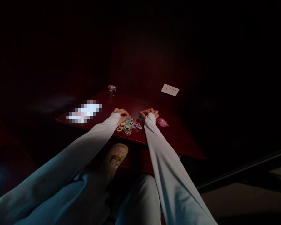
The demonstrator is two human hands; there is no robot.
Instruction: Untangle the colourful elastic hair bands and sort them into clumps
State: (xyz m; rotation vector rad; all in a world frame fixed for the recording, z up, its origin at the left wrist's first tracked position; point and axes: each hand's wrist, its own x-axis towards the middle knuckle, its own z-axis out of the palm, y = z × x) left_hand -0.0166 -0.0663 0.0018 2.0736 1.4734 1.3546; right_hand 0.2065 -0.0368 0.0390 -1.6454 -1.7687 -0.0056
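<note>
A loose pile of colourful small rings or clips (127, 125) lies on the dark red table (178, 137). My left hand (122, 114) is at the pile's upper left edge, fingers curled; whatever they may hold is too small to name. To the right of the pile, my right hand (151, 112) has its fingers bent together beside a small dark bluish cluster (139, 115), and I cannot make out anything in its grip. A pink bundle of thin strands (162, 122) rests just right of my right hand.
A clear lidded jar (111, 90) stands at the table's back left. A bright, pixelated flat object (84, 112) lies at the left. Behind the table is a white wall socket (170, 90). My shoe (117, 154) shows below the front edge.
</note>
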